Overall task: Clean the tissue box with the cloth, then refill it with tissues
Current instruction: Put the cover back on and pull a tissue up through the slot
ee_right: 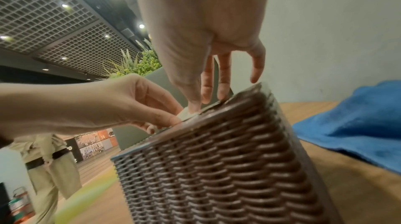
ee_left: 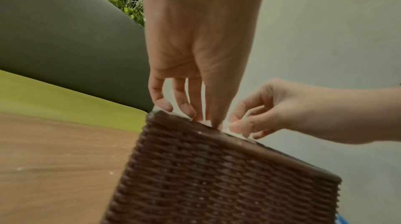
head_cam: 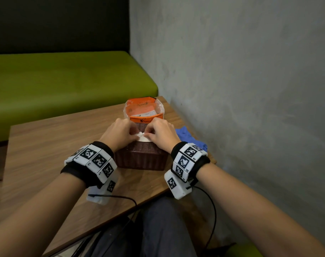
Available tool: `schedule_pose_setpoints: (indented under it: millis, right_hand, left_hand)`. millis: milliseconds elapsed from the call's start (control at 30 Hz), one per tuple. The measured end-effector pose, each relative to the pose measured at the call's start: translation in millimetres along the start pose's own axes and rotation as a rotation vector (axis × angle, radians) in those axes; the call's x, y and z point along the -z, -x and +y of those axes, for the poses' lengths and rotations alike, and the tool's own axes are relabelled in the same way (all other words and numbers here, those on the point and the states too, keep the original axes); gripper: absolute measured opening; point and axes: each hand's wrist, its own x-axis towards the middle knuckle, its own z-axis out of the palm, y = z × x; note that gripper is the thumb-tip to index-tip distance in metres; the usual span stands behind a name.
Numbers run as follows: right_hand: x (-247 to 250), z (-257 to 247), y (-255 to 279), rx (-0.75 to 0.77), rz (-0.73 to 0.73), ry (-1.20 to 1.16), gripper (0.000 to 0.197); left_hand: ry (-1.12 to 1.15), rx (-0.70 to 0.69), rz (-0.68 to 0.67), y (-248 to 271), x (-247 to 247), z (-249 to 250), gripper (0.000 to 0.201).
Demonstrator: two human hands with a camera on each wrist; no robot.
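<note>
At the far right end of the tabletop (head_cam: 46, 149), your 2 hands meet over the brown woven tissue box (head_cam: 141, 156), which stands upright near the wall with the opened orange tissue pack (head_cam: 142, 110) touching its far side and the blue cloth (head_cam: 185, 135) lying just beside it on the right. Your left hand (head_cam: 120, 133) has its thumb and fingers curled down onto the white tissues (head_cam: 144, 138) at the top opening; your right hand (head_cam: 162, 133) pinches that same sheet from the other side. This looks like the refill step, with the wiping likely done. The risk now is tearing: 2 hands pulling 1 thin sheet apart, or dragging it against the edge of the opening, could rip it or leave it bunched. Pressing down hard on 1 side could also tip or slide the light box toward the tabletop edge or onto the cloth. Your hands cover most of the opening, so how full the box is cannot be told, and the tissue shows only as a pale sliver in both wrist views. What remains in the pack is also hard to make out.
</note>
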Motion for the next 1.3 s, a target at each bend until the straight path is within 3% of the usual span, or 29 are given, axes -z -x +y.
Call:
schedule_pose_setpoints:
  millis: [267,467,567,733,933,1133,1300]
  right_hand:
    - [-5,6,6,0.099,0.059,-0.043,0.009]
    - [1,14,7,0.035,0.044,0.01,0.023]
    - [3,20,7,0.015,-0.007,0.049,0.017]
    - [3,20,7,0.071,0.049,0.058,0.013]
    - [-1,23,9,0.066,0.047,-0.018,0.022]
    - [-3,22,10,0.091,0.099,-0.007,0.013]
    - [-3,23,7,0.053,0.054,-0.043,0.02]
  left_hand:
    - [0.106,-0.049,0.159,6,-1,-5,0.01]
    - [0.165,0.0,0.129,7,0,-11,0.015]
    - [0.193,0.037,0.139,9,3,-14,0.012]
    - [0.11,0.002,0.171,8,3,-5,0.01]
    - [0.061,-0.013,0.197,9,0,1,0.017]
    - [0.044,-0.021,0.213,7,-2,3,0.016]
    - [0.054,-0.035,0.229,8,-3,2,0.017]
